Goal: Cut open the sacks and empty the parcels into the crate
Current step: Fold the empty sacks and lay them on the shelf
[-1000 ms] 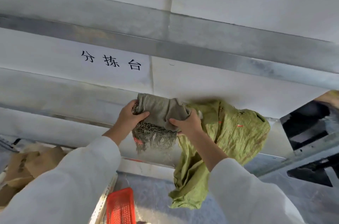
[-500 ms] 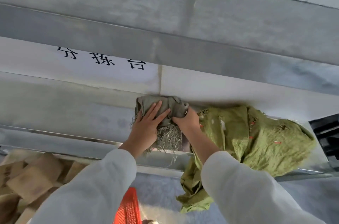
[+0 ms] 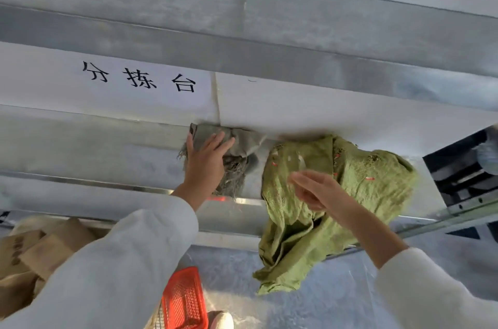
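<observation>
Since the green sack (image 3: 377,180) is what I judge my next move will go for, what matters is how it lies from me. It sits to the right of the grey sack (image 3: 242,144), just beside it with a narrow strip of bare metal between them. Its long axis runs from the ledge (image 3: 94,156) by the wall, over the front lip and down toward me, with the lower end hanging free. My right hand (image 3: 314,188) is much the nearer one. It hangs in front of the upper half of the green cloth, fingers loosely straight and holding nothing. The hand is blurred, so I cannot tell whether the fingertips touch the weave. My left hand (image 3: 206,164) lies flat on the grey sack, fingers straight, pressing the folded bundle down on the ledge close to the wall, and frayed threads show below my palm. Both sacks look limp and emptied to me. Counting: two sacks, one grey and one green; two hands, neither with a tool; one red basket (image 3: 183,301) low in front of me; and brown cardboard parcels (image 3: 45,250) heaped at lower left, at least four, with the rest cut off by the frame edge. Whether they lie in the crate I cannot tell, as no crate wall shows.
</observation>
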A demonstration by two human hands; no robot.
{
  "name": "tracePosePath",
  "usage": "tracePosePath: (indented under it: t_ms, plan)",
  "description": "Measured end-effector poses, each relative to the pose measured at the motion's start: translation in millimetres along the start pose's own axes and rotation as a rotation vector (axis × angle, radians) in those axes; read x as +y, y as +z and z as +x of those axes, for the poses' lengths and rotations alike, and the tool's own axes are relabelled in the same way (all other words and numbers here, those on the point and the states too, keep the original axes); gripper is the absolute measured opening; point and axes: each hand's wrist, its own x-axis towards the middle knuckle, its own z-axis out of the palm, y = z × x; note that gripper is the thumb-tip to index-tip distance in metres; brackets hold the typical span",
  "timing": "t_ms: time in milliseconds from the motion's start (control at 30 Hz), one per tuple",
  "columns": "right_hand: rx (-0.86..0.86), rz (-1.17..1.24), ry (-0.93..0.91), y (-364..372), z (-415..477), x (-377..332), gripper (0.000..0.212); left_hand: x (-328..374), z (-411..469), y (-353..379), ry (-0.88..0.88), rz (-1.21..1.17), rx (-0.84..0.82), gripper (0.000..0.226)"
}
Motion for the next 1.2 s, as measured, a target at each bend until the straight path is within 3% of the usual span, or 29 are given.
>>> tracePosePath:
  t_ms: [67, 133, 300, 400, 533, 600, 733, 800, 867, 967, 1033, 1133, 1200]
  plan:
    - [-0.187, -0.068, 0.147, -33, -35, 28, 0.039, 14, -12, -13, -0.031, -0.128, 0.045, 0.056]
    - [-0.210, -0.195, 0.321, -64, -59, 56, 0.044, 28, -28, -27, -0.007, -0.166, 0.076, 0.051]
    - [0.273, -0.214, 0.460, -120, -85, 115, 0.025, 76, -77, -33, 0.089, -0.262, 0.054, 0.033]
    - [0.450, -0.093, 0.508, -127, -89, 135, 0.029, 104, -109, -13, 0.089, -0.338, -0.176, 0.020]
    - [0.427, -0.150, 0.517, -124, -72, 180, 0.060, 123, -149, 61, -0.119, -0.407, -0.509, 0.015]
    - [0.427, -0.171, 0.489, -120, -55, 223, 0.082, 121, -172, 117, -0.268, -0.471, -0.631, 0.027]
    - [0.415, -0.178, 0.499, -118, -13, 323, 0.117, 106, -211, 226, -0.376, -0.396, -0.814, 0.079]
    - [0.426, -0.191, 0.441, -116, 12, 373, 0.120, 98, -221, 276, -0.402, -0.397, -0.821, 0.105]
    - [0.468, -0.243, 0.394, -110, 40, 409, 0.118, 89, -226, 323, -0.390, -0.412, -0.778, 0.117]
    - [0.528, 0.065, 0.296, -95, 78, 441, 0.123, 82, -228, 367, -0.394, -0.418, -0.707, 0.118]
    - [0.482, 0.267, 0.267, -84, 93, 449, 0.111, 81, -222, 381, -0.401, -0.427, -0.695, 0.114]
    - [0.441, 0.338, 0.260, -64, 91, 441, 0.053, 83, -211, 380, -0.390, -0.379, -0.708, 0.106]
    - [0.352, 0.489, 0.254, -55, 70, 424, 0.046, 88, -205, 368, -0.506, -0.502, -0.662, 0.107]
